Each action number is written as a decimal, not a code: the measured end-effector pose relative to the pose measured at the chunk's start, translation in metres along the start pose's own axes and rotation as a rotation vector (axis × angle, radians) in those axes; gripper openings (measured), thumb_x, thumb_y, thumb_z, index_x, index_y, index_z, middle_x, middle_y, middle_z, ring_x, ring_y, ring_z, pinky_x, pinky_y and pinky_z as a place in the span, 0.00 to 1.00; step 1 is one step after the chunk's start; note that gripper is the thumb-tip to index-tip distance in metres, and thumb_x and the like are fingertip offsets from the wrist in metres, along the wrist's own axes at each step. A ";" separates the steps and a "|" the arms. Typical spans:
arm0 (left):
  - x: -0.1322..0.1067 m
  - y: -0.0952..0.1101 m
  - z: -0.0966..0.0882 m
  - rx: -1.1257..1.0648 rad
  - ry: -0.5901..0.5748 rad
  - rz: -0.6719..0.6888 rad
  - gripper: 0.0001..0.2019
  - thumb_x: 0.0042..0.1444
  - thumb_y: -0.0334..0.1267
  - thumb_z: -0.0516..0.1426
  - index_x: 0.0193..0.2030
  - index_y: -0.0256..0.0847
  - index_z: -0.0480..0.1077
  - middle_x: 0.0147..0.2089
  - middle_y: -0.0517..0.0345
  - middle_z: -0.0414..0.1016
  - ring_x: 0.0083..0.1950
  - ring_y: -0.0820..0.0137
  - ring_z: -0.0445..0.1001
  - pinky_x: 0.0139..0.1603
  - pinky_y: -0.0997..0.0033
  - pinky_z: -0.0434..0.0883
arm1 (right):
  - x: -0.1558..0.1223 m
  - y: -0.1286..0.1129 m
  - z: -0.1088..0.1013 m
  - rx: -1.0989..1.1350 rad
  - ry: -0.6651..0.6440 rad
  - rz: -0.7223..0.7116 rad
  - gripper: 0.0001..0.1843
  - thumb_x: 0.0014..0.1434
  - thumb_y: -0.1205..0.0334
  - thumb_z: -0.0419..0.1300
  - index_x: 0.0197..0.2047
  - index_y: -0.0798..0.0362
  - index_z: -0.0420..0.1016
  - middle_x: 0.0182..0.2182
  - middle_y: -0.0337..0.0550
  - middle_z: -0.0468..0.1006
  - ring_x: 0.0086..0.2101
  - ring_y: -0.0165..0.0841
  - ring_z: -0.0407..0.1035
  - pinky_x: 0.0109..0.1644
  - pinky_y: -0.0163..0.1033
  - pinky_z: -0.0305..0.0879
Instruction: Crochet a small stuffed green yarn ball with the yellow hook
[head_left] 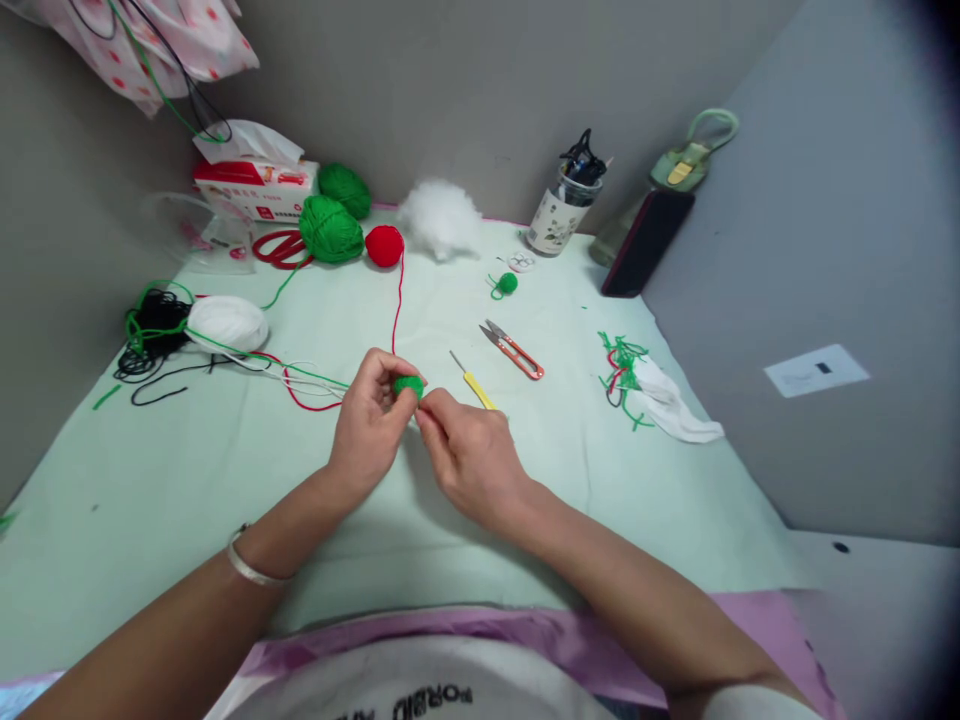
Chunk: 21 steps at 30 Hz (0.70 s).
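My left hand (369, 420) is closed in a pinch on a small green crochet piece (409, 385) at the table's middle. My right hand (469, 450) is closed too, its fingertips meeting the piece from the right. A yellow-handled crochet hook (472, 381) lies on the cloth just beyond my right hand. Green and red strands (300, 385) run left from the piece toward the yarn balls.
Orange thread snips (514, 351) lie past the hook. Two green yarn balls (331, 229), a red ball (385, 246), white stuffing (441, 216), a tissue box (256, 188) and a cup (559, 212) stand at the back. White yarn (227, 323) and black cord sit left, yarn scraps (622, 368) right.
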<state>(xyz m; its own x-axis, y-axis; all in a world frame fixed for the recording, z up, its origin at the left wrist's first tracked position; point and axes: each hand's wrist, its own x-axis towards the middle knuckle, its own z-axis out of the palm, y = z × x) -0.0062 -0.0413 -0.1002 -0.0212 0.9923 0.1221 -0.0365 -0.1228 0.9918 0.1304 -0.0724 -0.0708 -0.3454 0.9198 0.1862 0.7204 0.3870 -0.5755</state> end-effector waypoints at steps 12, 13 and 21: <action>-0.002 0.014 -0.007 -0.394 -0.070 -0.362 0.12 0.55 0.36 0.65 0.46 0.43 0.74 0.49 0.55 0.79 0.38 0.74 0.73 0.38 0.75 0.70 | -0.001 0.007 0.014 0.148 -0.002 0.035 0.09 0.70 0.62 0.46 0.42 0.50 0.66 0.25 0.35 0.70 0.25 0.31 0.61 0.32 0.34 0.54; -0.002 0.015 -0.009 -0.399 -0.084 -0.365 0.12 0.56 0.35 0.65 0.47 0.43 0.75 0.49 0.54 0.79 0.38 0.74 0.73 0.38 0.75 0.70 | 0.000 0.007 0.015 0.158 -0.008 0.037 0.10 0.71 0.62 0.46 0.41 0.50 0.67 0.25 0.36 0.69 0.25 0.31 0.61 0.32 0.34 0.54; 0.002 0.015 -0.014 -0.438 -0.010 -0.348 0.14 0.52 0.35 0.67 0.45 0.40 0.74 0.44 0.55 0.81 0.37 0.74 0.74 0.42 0.74 0.71 | 0.007 0.018 0.009 0.176 -0.108 -0.019 0.13 0.71 0.61 0.53 0.35 0.51 0.73 0.28 0.38 0.74 0.31 0.31 0.66 0.38 0.36 0.59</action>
<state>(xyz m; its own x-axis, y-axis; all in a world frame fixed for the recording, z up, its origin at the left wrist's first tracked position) -0.0212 -0.0412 -0.0856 0.0752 0.9754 -0.2074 -0.4511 0.2188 0.8653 0.1355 -0.0595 -0.0866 -0.4269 0.8967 0.1170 0.6005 0.3779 -0.7047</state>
